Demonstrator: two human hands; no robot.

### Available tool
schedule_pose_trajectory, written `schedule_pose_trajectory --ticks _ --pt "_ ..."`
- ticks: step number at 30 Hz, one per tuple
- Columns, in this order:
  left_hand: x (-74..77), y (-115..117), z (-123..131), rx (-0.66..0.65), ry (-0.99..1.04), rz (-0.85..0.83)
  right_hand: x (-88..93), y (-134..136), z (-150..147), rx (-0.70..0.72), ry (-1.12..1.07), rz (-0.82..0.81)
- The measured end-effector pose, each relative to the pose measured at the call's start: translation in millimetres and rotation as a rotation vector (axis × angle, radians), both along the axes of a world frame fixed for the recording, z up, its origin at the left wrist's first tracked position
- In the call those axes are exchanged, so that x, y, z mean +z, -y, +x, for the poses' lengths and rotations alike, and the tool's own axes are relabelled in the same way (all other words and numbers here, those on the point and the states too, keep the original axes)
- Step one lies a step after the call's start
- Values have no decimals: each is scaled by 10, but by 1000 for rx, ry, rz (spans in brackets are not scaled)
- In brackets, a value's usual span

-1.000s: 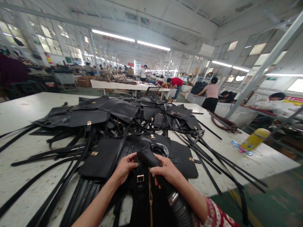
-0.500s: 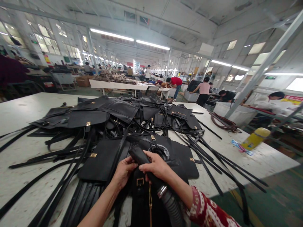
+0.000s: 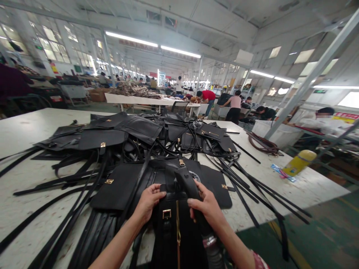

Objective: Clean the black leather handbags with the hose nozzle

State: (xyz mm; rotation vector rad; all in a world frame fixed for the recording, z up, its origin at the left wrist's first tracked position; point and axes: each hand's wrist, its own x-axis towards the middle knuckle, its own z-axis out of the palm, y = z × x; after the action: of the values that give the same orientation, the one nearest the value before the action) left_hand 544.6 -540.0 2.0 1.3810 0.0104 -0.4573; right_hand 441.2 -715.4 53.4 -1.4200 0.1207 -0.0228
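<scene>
My left hand (image 3: 150,201) pinches the upper left edge of a black bag piece (image 3: 166,243), which has a gold zip (image 3: 177,224) and a square gold buckle (image 3: 166,214). My right hand (image 3: 206,203) is wrapped round a black hose nozzle (image 3: 185,180) whose tip points up and away from me. A ribbed hose (image 3: 214,257) joins its lower end past a shiny collar. The nozzle lies over the right side of the bag piece. Behind both hands rests a black leather bag panel (image 3: 117,186) with gold clasps.
A heap of black leather bag parts (image 3: 140,129) covers the middle of the white table (image 3: 33,123), with long straps (image 3: 249,190) trailing both ways. On the right lie a yellow bottle (image 3: 301,163) and coiled brown straps (image 3: 263,142). Several people work farther back.
The nozzle in my right hand has moved right, away from my left fingers, uncovering more of the bag piece and its zip. My left hand has stayed near the top edge.
</scene>
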Motion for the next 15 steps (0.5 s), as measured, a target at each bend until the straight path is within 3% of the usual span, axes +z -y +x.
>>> schedule_pose_trajectory --ticks 6,9,12,13,15 --pt "-13 218 -42 33 81 158 -187 173 -542 -122 -115 10" --pt "151 269 39 10 125 207 -208 233 -739 -180 -95 21" --pt "660 157 262 9 249 261 -171 341 -898 -249 -89 4" --pt "902 81 355 26 384 368 -157 384 -946 -278 -94 3" --pt "1430 -101 528 82 819 767 -142 468 -1030 -331 -112 9"
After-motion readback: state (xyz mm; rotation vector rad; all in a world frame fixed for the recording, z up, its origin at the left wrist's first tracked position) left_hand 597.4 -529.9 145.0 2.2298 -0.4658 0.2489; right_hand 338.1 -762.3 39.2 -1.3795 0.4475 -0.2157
